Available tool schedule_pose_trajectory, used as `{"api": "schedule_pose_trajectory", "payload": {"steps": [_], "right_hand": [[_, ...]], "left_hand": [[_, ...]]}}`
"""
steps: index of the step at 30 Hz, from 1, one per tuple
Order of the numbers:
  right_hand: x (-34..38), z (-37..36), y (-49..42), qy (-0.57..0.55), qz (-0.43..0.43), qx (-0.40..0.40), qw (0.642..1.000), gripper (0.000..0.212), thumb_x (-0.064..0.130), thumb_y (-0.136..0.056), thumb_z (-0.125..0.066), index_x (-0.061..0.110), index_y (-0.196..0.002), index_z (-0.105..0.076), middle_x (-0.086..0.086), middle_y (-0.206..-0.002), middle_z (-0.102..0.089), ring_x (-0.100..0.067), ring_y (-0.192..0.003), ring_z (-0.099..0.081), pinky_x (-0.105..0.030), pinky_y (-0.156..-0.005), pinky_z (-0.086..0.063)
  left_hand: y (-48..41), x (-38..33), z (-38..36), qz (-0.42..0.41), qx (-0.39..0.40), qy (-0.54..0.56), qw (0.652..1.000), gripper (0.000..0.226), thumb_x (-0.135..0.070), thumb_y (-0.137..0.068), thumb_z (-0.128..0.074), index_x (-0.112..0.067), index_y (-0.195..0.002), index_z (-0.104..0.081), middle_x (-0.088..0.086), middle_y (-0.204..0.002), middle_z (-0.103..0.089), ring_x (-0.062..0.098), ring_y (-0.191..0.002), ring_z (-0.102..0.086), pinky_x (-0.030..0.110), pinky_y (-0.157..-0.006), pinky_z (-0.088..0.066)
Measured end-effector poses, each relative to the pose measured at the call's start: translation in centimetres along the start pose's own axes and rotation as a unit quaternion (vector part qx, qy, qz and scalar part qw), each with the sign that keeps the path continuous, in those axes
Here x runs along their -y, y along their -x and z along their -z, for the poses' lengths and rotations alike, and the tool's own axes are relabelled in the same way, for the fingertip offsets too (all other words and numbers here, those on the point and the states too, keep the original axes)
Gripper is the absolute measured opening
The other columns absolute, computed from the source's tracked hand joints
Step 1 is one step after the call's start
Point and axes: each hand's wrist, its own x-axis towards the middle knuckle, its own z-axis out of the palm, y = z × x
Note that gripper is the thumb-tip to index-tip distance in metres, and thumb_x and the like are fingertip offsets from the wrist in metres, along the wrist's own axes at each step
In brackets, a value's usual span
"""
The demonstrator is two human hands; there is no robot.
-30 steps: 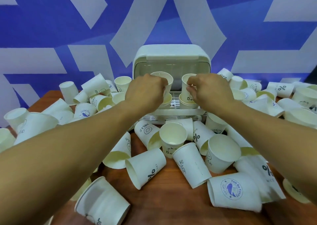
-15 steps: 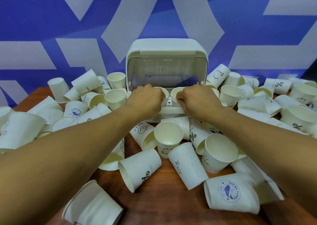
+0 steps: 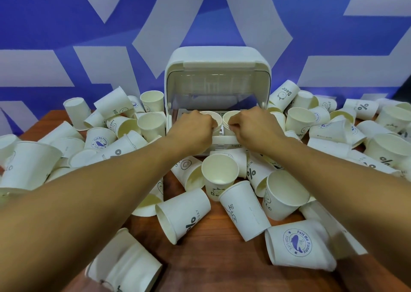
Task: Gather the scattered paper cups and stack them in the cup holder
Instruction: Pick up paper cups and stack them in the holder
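Observation:
A white box-shaped cup holder (image 3: 216,58) with its clear lid raised stands at the back centre of the table. Inside its front, two short stacks of white paper cups sit side by side. My left hand (image 3: 192,128) pinches the rim of the left stack's top cup (image 3: 212,116). My right hand (image 3: 255,129) pinches the rim of the right stack's top cup (image 3: 230,117). Both fists are curled, knuckles up, and hide the stacks' lower parts. Several printed paper cups (image 3: 219,176) lie scattered all around.
The wooden table (image 3: 213,258) is strewn with cups: upright and tipped ones left (image 3: 151,127) and right (image 3: 300,122) of the holder, and fallen ones in front (image 3: 298,245). A blue and white patterned wall stands directly behind. A crumpled cup (image 3: 124,267) lies at the near left.
Both hands have come down with their cups, from raised in front of the holder's opening onto the two stacks inside. The camera has tilted, so the holder sits lower in view.

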Motion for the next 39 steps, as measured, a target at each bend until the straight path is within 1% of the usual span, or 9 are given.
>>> {"api": "schedule_pose_trajectory", "payload": {"steps": [3, 6, 8, 14, 17, 26, 31, 34, 39], "right_hand": [[0.3, 0.4, -0.1, -0.008, 0.005, 0.021, 1.0, 0.017, 0.028, -0.096, -0.052, 0.022, -0.082, -0.059, -0.006, -0.085, -0.067, -0.025, -0.073, -0.057, -0.03, -0.059, -0.039], [0.9, 1.4, 0.0, -0.048, 0.0, 0.009, 0.999, 0.027, 0.034, -0.095, -0.056, 0.019, -0.116, -0.063, -0.004, -0.11, -0.067, -0.026, -0.096, -0.062, -0.039, -0.08, -0.052], [1.7, 2.2, 0.1, -0.059, 0.004, -0.025, 0.998, 0.031, 0.034, -0.094, -0.058, 0.018, -0.12, -0.062, -0.004, -0.112, -0.066, -0.026, -0.099, -0.062, -0.042, -0.084, -0.052], [6.6, 5.2, -0.2, -0.119, 0.039, -0.07, 0.99, 0.029, 0.036, -0.091, -0.062, 0.021, -0.115, -0.065, -0.001, -0.106, -0.069, -0.02, -0.093, -0.062, -0.034, -0.084, -0.052], [9.7, 6.4, -0.1, -0.137, 0.067, -0.075, 0.986, 0.024, 0.032, -0.089, -0.062, 0.019, -0.108, -0.068, -0.003, -0.102, -0.071, -0.025, -0.094, -0.064, -0.041, -0.085, -0.053], [17.4, 5.7, 0.5, -0.176, 0.064, 0.0, 0.982, 0.035, 0.039, -0.088, -0.062, 0.018, -0.116, -0.065, 0.0, -0.099, -0.071, -0.025, -0.099, -0.062, -0.04, -0.09, -0.051], [20.3, 4.1, 0.2, -0.163, -0.002, 0.019, 0.986, 0.046, 0.046, -0.086, -0.064, 0.013, -0.117, -0.061, -0.005, -0.106, -0.068, -0.026, -0.091, -0.058, -0.029, -0.067, -0.042], [21.3, 3.6, -0.1, -0.18, -0.056, 0.039, 0.981, 0.04, 0.05, -0.084, -0.066, 0.013, -0.099, -0.059, -0.003, -0.088, -0.058, -0.021, -0.076, -0.051, -0.025, -0.05, -0.029], [22.5, 2.6, -0.4, -0.227, -0.095, 0.061, 0.967, 0.038, 0.046, -0.083, -0.07, 0.01, -0.092, -0.063, 0.0, -0.076, -0.056, -0.014, -0.063, -0.05, -0.024, -0.047, -0.027]], "left_hand": [[0.1, 0.0, 0.1, 0.003, 0.0, 0.003, 1.0, 0.017, -0.019, -0.093, -0.055, -0.017, -0.104, -0.068, 0.008, -0.095, -0.067, 0.021, -0.075, -0.052, 0.03, -0.063, -0.037], [0.6, 0.3, 0.9, 0.014, -0.04, 0.031, 0.999, 0.029, -0.027, -0.095, -0.055, -0.02, -0.122, -0.065, 0.005, -0.117, -0.067, 0.025, -0.098, -0.063, 0.036, -0.081, -0.052], [1.0, 0.6, 2.0, 0.014, -0.08, 0.041, 0.996, 0.032, -0.031, -0.094, -0.055, -0.023, -0.125, -0.063, 0.002, -0.123, -0.066, 0.023, -0.107, -0.061, 0.036, -0.087, -0.05], [4.6, 2.9, 7.3, 0.077, -0.087, 0.032, 0.993, 0.024, -0.04, -0.09, -0.053, -0.033, -0.106, -0.07, 0.0, -0.1, -0.072, 0.025, -0.092, -0.065, 0.039, -0.078, -0.055], [7.5, 4.8, 10.3, 0.111, -0.071, 0.02, 0.991, 0.025, -0.041, -0.088, -0.055, -0.034, -0.107, -0.07, -0.004, -0.1, -0.072, 0.024, -0.096, -0.064, 0.044, -0.082, -0.055], [16.8, 10.6, 14.5, 0.219, -0.052, -0.011, 0.974, 0.022, -0.039, -0.087, -0.061, -0.032, -0.106, -0.071, -0.004, -0.099, -0.073, 0.022, -0.09, -0.064, 0.043, -0.079, -0.057], [20.6, 12.3, 14.8, 0.235, -0.047, -0.019, 0.971, 0.023, -0.035, -0.09, -0.063, -0.025, -0.109, -0.072, -0.002, -0.103, -0.072, 0.018, -0.085, -0.065, 0.033, -0.074, -0.055], [22.2, 12.9, 14.9, 0.236, -0.041, -0.018, 0.971, 0.023, -0.035, -0.091, -0.063, -0.025, -0.109, -0.072, -0.003, -0.105, -0.072, 0.016, -0.085, -0.064, 0.029, -0.07, -0.052], [24.3, 13.5, 14.4, 0.244, -0.013, -0.034, 0.969, 0.022, -0.037, -0.091, -0.062, -0.028, -0.11, -0.07, -0.005, -0.103, -0.071, 0.015, -0.085, -0.063, 0.032, -0.071, -0.056]]}}
